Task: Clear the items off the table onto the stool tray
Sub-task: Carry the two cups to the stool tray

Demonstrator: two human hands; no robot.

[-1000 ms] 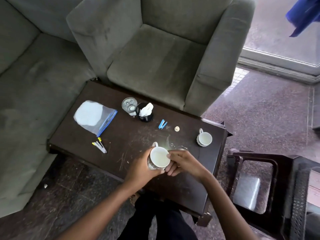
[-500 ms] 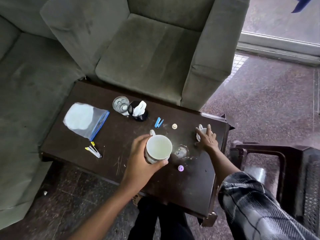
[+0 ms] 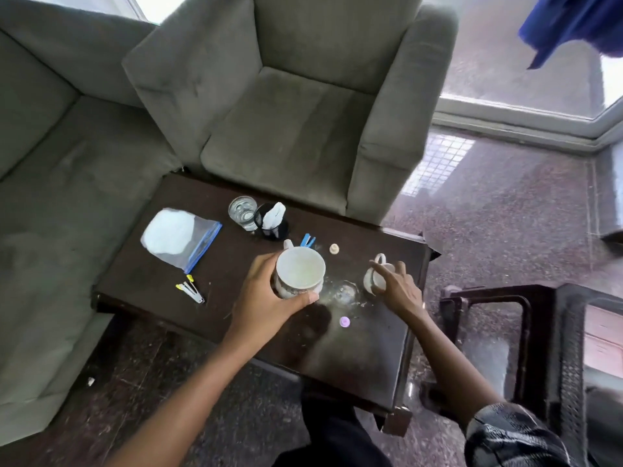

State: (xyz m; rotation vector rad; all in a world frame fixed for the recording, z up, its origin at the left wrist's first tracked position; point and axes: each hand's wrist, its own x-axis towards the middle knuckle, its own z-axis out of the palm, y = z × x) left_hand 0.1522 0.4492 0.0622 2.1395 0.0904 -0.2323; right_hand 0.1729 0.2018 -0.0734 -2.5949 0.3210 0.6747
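Note:
My left hand (image 3: 266,294) grips a large white mug (image 3: 299,273) and holds it just above the dark table (image 3: 364,352). My right hand (image 3: 396,288) is closed around a small white cup (image 3: 376,278) near the table's right edge. Left on the table are a zip bag (image 3: 178,235), a glass of water (image 3: 242,212), a black holder with tissue (image 3: 273,222), a blue clip (image 3: 307,241), a cream cap (image 3: 333,248), a purple cap (image 3: 344,321), clear glass bits (image 3: 345,291) and small yellow-tipped clips (image 3: 189,288). The dark stool (image 3: 505,332) stands to the right.
A grey armchair (image 3: 290,129) sits behind the table and a grey sofa (image 3: 50,197) to its left. Speckled floor stretches to the right toward a glass door. Blue cloth (image 3: 573,25) hangs at the top right. My legs are below the table's near edge.
My right hand left the mug, reached right and closed on the small cup. My left hand kept the mug and lifted it slightly. The view tilted.

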